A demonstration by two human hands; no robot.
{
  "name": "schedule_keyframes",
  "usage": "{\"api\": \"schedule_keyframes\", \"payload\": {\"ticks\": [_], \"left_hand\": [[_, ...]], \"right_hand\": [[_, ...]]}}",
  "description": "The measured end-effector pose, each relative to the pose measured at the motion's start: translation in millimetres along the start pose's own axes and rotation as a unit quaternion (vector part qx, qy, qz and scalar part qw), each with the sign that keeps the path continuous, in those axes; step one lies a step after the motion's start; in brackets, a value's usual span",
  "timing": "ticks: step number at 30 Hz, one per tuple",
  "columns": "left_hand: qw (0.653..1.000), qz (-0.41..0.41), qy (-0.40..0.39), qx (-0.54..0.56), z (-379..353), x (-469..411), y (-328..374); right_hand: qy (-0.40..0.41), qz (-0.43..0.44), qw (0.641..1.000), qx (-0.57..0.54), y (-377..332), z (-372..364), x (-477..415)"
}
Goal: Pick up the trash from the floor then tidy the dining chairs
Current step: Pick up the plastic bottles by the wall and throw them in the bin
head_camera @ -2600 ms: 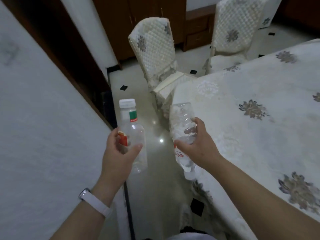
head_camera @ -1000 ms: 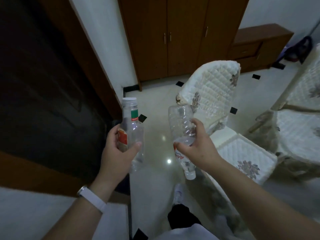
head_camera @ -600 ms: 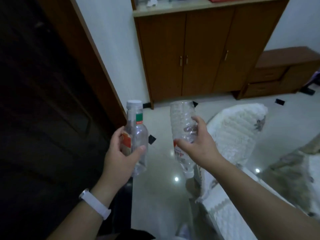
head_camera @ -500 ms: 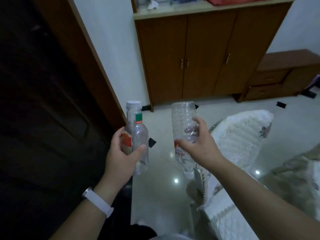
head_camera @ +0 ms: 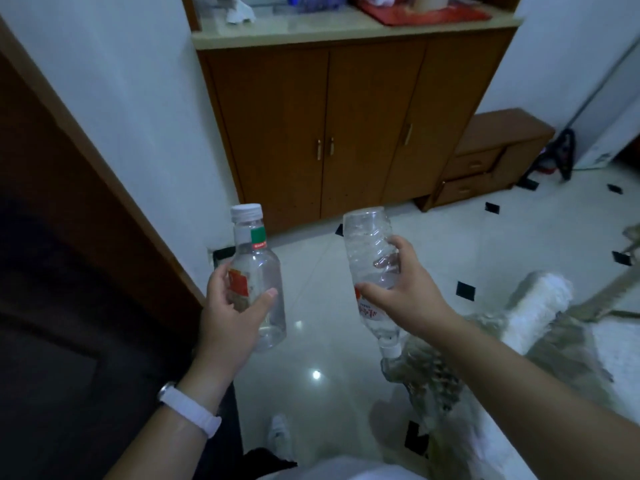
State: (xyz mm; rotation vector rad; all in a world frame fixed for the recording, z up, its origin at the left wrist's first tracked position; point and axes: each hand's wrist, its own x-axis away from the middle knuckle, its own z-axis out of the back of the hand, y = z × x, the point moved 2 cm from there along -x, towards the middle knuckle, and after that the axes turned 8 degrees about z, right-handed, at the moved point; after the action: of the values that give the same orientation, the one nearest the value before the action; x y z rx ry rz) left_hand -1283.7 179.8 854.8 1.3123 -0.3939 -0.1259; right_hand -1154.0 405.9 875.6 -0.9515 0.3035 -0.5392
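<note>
Gripping the capped bottle (head_camera: 257, 271) upright in the left hand (head_camera: 231, 318), centre-left of the frame; gripping the upturned bottle (head_camera: 371, 254) in the right hand (head_camera: 414, 301), centre, wrapping each firmly. Carrying both clear of the floor (head_camera: 433, 244), so pickup seemingly done. Needing binning next, probably; no bin showing. Leaving the chair (head_camera: 535, 306), lower right, awaiting tidying.

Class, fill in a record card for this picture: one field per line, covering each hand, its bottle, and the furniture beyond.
Left hand: grips a clear plastic bottle, upright, white cap on top
Right hand: grips a ribbed clear bottle, inverted
Left wrist: white wristband
Behind: brown wooden cabinet, doors closed
Floor: glossy pale tiles, small black insets
Lower right: white padded chair, blurred
</note>
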Motion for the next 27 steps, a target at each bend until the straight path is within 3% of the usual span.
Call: {"api": "schedule_keyframes", "payload": {"ticks": [7, 15, 22, 27], "left_hand": [[0.997, -0.02, -0.075, -0.027, -3.8, -120.2, 28.2], [0.982, -0.015, -0.184, -0.048, -79.4, -203.1, 55.2], [0.977, -0.014, -0.196, -0.086, -156.3, -288.7, 82.9], [0.973, -0.016, -0.204, -0.111, -236.2, -341.8, 122.2]], "right_hand": [[0.053, -0.014, 0.998, 0.029, -25.7, -16.7, -66.6], [0.125, -0.087, 0.988, 0.025, 10.9, 6.3, -137.9], [0.137, -0.097, 0.986, -0.024, 58.4, 38.1, -240.5], [0.158, -0.121, 0.979, -0.041, 96.7, 100.5, -306.8]]}}
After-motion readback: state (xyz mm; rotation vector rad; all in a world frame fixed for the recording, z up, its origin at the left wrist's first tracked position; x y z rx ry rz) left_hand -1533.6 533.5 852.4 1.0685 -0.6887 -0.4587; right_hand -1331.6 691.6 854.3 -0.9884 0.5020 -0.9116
